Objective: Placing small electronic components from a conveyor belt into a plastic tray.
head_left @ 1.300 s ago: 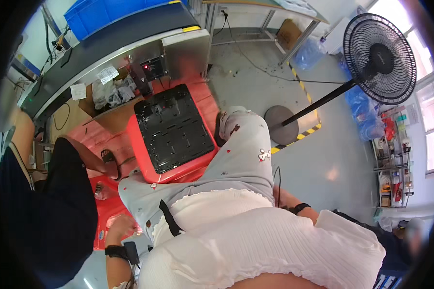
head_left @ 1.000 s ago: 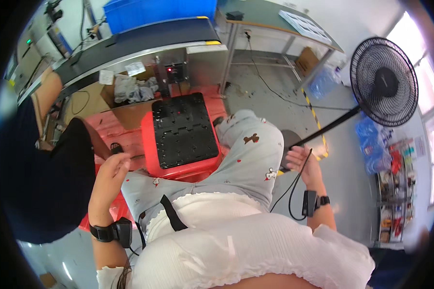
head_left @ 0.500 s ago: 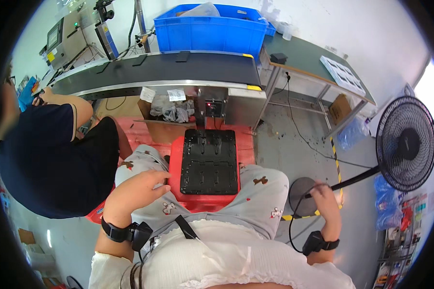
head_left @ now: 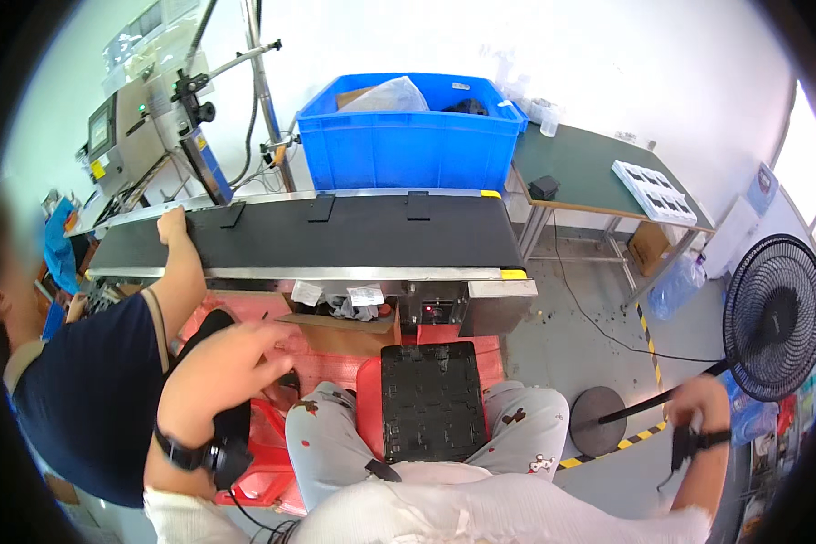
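Observation:
My left hand [head_left: 231, 363] is raised over the red floor covering to the left of my knees, fingers stretched and apart, nothing in it. Out to the right, my right hand [head_left: 700, 403] hangs near the fan's pole; motion smears its fingers. Between my knees a black molded tray [head_left: 433, 399] with raised blocky patterns rests on a red seat [head_left: 369, 408]. Ahead, a dark conveyor belt [head_left: 281, 240] carries flat black pieces, the rightmost piece [head_left: 418, 206] near the belt's right end. Both my wrists wear black straps with small boxes and cables.
A co-worker [head_left: 100, 390] on the left reaches an arm over the belt. Behind it stands a blue bin [head_left: 408, 150]. A cardboard box [head_left: 344, 334] of bags sits below. At right are a green-topped table [head_left: 589, 163], a white tray [head_left: 653, 192] and a black fan [head_left: 772, 317].
My view has tilted up. My left hand has lifted away from my left thigh, and my right hand has swung outward. The black pieces moved right along the belt. The co-worker's arm now extends over it.

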The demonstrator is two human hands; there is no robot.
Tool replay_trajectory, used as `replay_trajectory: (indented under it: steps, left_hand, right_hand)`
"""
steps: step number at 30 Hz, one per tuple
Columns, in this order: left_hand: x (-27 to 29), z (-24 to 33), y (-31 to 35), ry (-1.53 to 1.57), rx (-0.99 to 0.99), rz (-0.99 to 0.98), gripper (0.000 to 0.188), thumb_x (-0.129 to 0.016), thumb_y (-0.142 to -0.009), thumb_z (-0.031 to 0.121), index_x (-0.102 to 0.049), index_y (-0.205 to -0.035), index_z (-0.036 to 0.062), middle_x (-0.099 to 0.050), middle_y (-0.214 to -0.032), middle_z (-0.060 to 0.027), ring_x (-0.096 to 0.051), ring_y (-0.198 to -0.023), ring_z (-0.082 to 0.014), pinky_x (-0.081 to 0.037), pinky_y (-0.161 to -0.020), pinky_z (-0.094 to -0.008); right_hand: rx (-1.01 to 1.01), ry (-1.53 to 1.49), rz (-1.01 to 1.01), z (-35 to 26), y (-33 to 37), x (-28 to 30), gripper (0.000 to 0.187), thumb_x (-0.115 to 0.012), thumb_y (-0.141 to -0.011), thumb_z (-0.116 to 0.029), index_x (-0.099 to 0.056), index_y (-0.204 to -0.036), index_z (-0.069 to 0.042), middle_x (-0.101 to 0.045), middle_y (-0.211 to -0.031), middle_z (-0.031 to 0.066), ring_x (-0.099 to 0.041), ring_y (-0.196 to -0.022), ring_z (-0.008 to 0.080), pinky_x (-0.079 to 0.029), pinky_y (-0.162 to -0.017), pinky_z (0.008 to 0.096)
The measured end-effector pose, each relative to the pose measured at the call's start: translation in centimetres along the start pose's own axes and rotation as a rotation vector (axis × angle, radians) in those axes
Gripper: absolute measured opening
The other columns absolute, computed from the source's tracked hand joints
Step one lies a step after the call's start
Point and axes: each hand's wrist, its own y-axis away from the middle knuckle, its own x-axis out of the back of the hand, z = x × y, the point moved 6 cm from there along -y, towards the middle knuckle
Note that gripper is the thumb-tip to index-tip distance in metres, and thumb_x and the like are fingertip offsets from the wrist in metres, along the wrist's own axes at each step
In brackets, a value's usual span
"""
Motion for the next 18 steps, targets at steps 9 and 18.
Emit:
replay_trajectory:
  steps: [9,18]
  left_hand:
    - [-3.5,-9.7,-25.7,-0.131,-0.027,0.242,0.055,-0.069,-0.077,0.027,-0.051,-0.125,0.009,-0.036,-0.14,-0.0157,-0.034,-0.13,-0.034,-0.032,-0.105,-0.04]
    - [-9.1,-9.4,-33.0,0.014,-0.215,-0.18,0.071,-0.075,-0.069,0.022,-0.046,-0.133,0.0112,-0.049,-0.124,-0.0157,-0.046,-0.118,-0.0322,-0.034,-0.101,-0.0341]
  right_hand:
    - [1.145,-0.014,0.732,-43.3,-7.9,23.8,0.072,-0.074,-0.068,-0.021,-0.044,-0.131,-0.007,-0.038,-0.137,0.02,-0.037,-0.128,0.0313,-0.034,-0.104,0.0388]
    - [0.665,0.286,0.577,-46.5,-16.2,25.2,0.065,-0.079,-0.059,-0.021,-0.055,-0.117,-0.003,-0.05,-0.121,0.0207,-0.05,-0.112,0.0338,-0.045,-0.091,0.0408]
